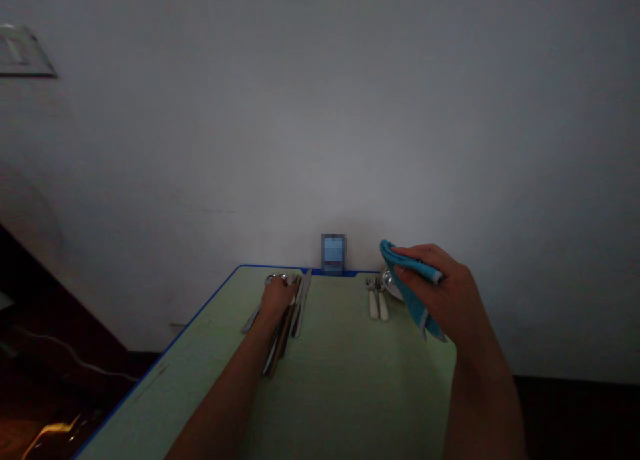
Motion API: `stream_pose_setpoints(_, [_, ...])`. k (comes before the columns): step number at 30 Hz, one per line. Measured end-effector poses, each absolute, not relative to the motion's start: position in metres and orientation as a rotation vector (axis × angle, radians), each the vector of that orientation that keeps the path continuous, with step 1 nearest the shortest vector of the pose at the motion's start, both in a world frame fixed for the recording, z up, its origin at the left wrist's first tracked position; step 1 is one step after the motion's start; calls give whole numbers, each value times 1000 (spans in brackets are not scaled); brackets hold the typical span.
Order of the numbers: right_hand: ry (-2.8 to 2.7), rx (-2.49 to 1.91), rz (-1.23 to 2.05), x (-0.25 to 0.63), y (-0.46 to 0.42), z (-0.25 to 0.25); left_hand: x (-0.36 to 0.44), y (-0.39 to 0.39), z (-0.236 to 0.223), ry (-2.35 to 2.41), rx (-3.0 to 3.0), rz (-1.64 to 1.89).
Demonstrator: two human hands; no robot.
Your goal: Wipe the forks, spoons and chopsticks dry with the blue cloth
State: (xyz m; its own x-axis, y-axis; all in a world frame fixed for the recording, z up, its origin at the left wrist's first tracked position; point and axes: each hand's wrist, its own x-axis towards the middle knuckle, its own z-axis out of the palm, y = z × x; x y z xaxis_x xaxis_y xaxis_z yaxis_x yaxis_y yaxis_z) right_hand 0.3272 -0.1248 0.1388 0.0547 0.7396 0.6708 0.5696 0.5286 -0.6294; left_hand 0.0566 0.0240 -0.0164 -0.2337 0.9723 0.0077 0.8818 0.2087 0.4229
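My right hand is closed on a folded blue cloth, raised over the right side of the table; one end of the cloth hangs below the fingers. Just left of it lie two forks with white handles, beside a shiny metal bowl partly covered by the cloth. At the left, my left hand reaches down among the cutlery with its fingers bent; what they grip is hidden. Spoons show past that hand, a table knife lies to its right, and several long handles stick out beneath the wrist.
The pale green table has a blue edge and stands against a plain wall. A small blurred upright device is at the table's back edge. A white cable runs across the dark area at left.
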Motion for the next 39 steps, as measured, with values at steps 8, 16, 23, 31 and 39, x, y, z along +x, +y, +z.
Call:
stream_pose_setpoints(8, [-1631,-1143,175,328,-125,139,57,21,-15,2186,1762,544])
stream_pose_setpoints(16, [-1633,-1142,174,325,-126,141,58,20,-11,2158,1719,565])
stream_pose_setpoints(23, [-1624,-1139,199,324,-126,141,56,19,-8,2089,1772,521])
stream_pose_setpoints(31, [-1642,-1148,185,323,-124,138,58,11,4,2041,1839,446])
stream_pose_setpoints(39, [-1639,-1147,204,320,-122,136,61,2,23,1959,1941,431])
